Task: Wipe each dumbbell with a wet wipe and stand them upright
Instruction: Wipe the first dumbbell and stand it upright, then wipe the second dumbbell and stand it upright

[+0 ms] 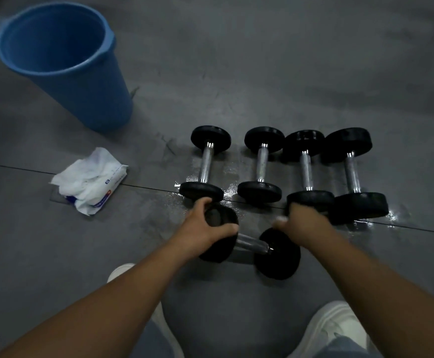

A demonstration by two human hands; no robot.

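Nearest dumbbell (278,257): on the grey floor (262,73) just ahead of the white shoes (336,329), set crosswise to the row beyond and close to that row's near heads. Kept apart from the others, presumably for separate handling within reach of both arms.

Left hand (205,224): fingers and thumb curled over the top of the left head, gripping it. Judged purpose: steadying the weight against rolling, or tipping it up onto the opposite head. Left end apparently a little raised; contact with the floor not determinable.

Right hand (305,218): blurred, just beyond the dumbbell's right head, in front of the third of the row. Fingers seemingly curled. Something pale at the thumb side, possibly a wipe, not confirmable. Grip and contents: cannot tell.

Appearance of the gripped dumbbell: two round black heads, matt and rubber-like. Short chrome handle (249,242) between them, bright collar at the right head. No dirt visible, lighting dim.

Row of four dumbbells (261,165): apparently lying on their sides, handles pointing away, the two on the right nearly touching. None judged upright yet. Wet sheen on the floor around their near heads.

Wipe pack (89,180): open, well to the left, loose sheets bulging out. Blue bucket (63,60) beyond it, upright, probably for spent wipes.
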